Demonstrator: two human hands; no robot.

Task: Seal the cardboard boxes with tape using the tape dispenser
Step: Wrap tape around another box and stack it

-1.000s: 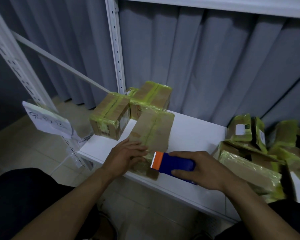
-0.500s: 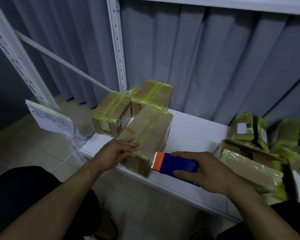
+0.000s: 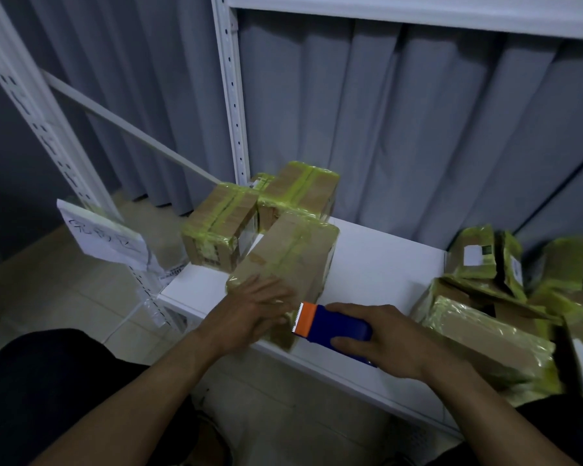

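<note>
L hand (image 3: 249, 314) flat on box (image 3: 303, 274), fingers straight; R hand (image 3: 387, 341) grips dispenser (image 3: 337, 326) at its 3 o'clock, blade (image 3: 296, 318) by box end. Box at shelf (image 3: 377, 274) front edge. Best: pin box firm, tilt blade, snap tape (image 3: 293, 245).

Bare shelf (image 3: 377, 264) lies open between taped boxes (image 3: 219, 223) (far left) and heaped boxes (image 3: 485, 331).

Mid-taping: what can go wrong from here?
1. The dispenser, gripped by the right hand, has its toothed blade right beside the left hand lying flat on the box; a pull toward it may nick that hand.
2. The box's near end sits at the shelf front edge; pressing down there might tip or slide it off.
</note>
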